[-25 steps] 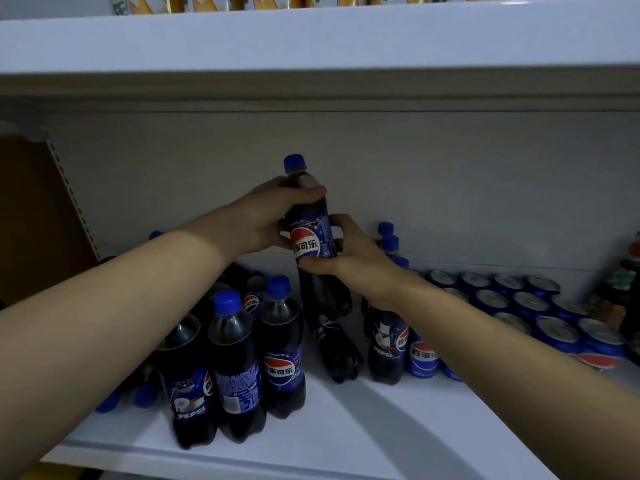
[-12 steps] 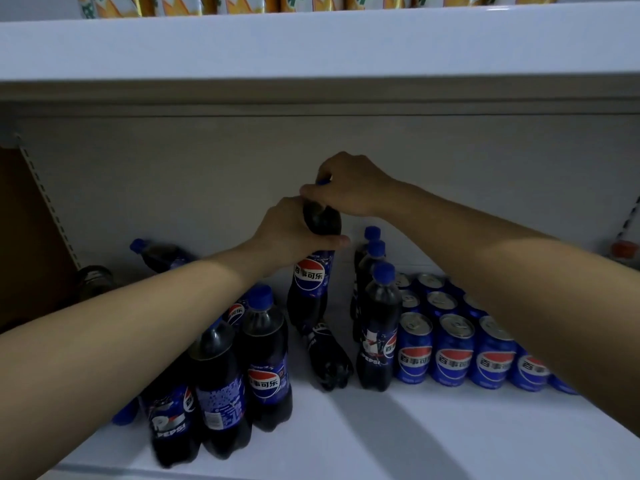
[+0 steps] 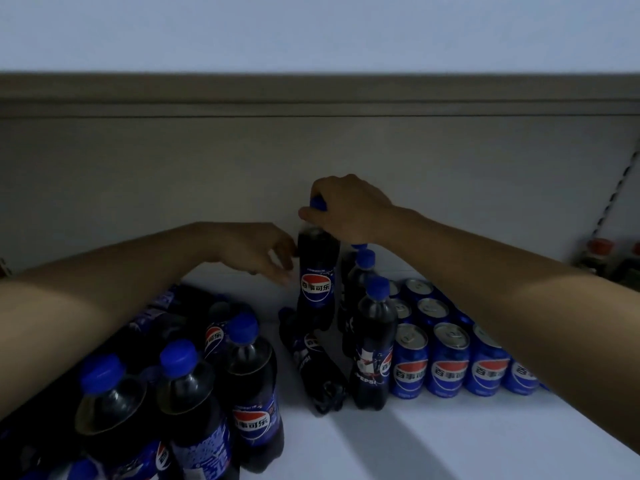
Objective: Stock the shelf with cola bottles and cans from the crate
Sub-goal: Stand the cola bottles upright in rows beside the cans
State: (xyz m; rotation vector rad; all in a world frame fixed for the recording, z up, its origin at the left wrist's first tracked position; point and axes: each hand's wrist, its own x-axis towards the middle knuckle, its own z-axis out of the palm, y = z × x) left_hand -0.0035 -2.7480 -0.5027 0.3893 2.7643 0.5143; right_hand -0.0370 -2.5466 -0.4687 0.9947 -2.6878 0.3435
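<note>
Right hand, centre of frame: grip clamped over the blue cap and neck of an upright cola bottle, fingers curled round the top. The bottle stands deep on the white shelf, near the grey back panel, label facing the camera.

Left hand, just left of that bottle: grip apart, fingers loosely spread, tips at or just off the bottle's shoulder; contact cannot be told.

Below the held bottle, one fallen bottle lies on its side, base toward the camera. To its right, a row of upright bottles runs front to back, the foremost with a PEPSI label. Right of these, blue cans stand in rows, partly hidden by the right forearm.

Lower left of frame: cluster of upright bottles with blue caps, close together, the left forearm crossing above them.

Far right edge: dim red-capped items, too dark to identify.

Light is low; upper frame shows the underside of the shelf above.
</note>
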